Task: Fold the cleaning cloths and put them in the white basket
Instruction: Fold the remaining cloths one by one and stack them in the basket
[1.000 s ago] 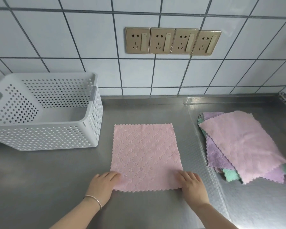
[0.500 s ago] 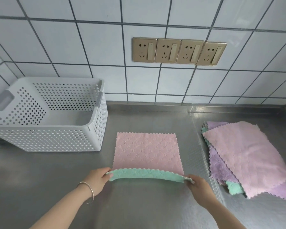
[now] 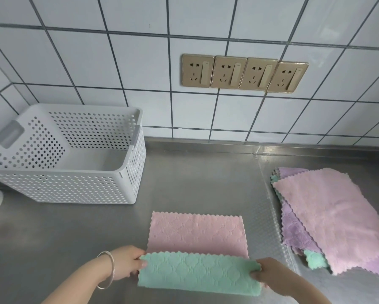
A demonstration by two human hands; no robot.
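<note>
**On the steel counter: carrying the near hem over to the far hem**

On the brushed steel counter point(image 3: 195, 183), the left hand point(image 3: 127, 263) and right hand point(image 3: 274, 275) are each pinching a near corner of the pink cleaning cloth with the mint-green underside point(image 3: 197, 233), each grip clamped on fabric. Its far half is lying flat just in front of the hands. Doing this well probably means moving both corners forward evenly, matching scalloped hems, then smoothing the crease. The empty white perforated plastic basket point(image 3: 127, 178) is standing well apart to the left; the loose pile of pink, purple and green cloths point(image 3: 328, 216) is waiting on the right.
</note>
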